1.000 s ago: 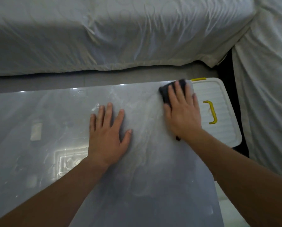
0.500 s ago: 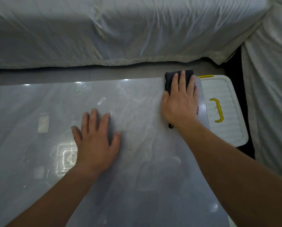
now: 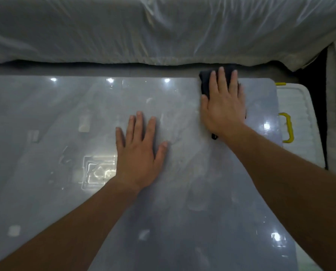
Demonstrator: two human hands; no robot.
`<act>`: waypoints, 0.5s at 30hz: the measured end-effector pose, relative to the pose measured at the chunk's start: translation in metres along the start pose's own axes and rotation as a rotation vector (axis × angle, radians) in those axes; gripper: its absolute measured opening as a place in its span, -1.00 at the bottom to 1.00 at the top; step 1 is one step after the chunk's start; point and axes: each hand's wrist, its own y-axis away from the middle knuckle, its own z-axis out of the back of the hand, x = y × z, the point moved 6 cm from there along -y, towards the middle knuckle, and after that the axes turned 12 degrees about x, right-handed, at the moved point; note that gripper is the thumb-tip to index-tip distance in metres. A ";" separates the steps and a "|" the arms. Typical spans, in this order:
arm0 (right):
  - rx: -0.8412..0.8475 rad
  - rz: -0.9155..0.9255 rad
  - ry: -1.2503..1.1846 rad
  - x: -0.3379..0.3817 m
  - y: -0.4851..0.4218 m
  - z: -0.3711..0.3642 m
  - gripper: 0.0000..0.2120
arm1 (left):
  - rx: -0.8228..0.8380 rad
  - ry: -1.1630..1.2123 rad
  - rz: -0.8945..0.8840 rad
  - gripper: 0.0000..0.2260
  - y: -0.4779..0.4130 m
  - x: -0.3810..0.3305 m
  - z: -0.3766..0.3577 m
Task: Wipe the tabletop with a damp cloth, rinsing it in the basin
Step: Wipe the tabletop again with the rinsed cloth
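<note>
Wiping step judged under way: dark cloth pressed flat at tabletop far right corner under straight-fingered right hand. Left hand laid flat, fingers spread, nothing held. Next stroke likely needed leftward; basin not seen.

Glossy smooth tabletop w/ smears; matt dark cloth.

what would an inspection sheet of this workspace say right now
surface: glossy grey tabletop, streaky smears and light reflections.
job's things: dark folded cloth at the far right corner; basin not in view.
clutter: nothing seen.
hands: right hand pressed flat on the cloth, fingers straight; left hand flat on the bare top, fingers spread.
cables: nothing seen.
surroundings: white ribbed plastic lid with yellow handle beside the right edge; white sheet-covered furniture beyond.
</note>
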 end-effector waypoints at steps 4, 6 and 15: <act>0.107 0.472 0.217 0.059 0.057 -0.032 -0.39 | -0.037 0.028 0.065 -0.39 0.023 0.020 0.001; 0.140 0.525 0.254 0.039 0.062 -0.031 -0.39 | -0.019 0.016 0.092 -0.38 0.035 0.026 -0.003; 0.035 0.230 0.088 0.096 -0.001 -0.010 -0.37 | -0.084 0.087 0.048 -0.45 0.056 0.040 -0.010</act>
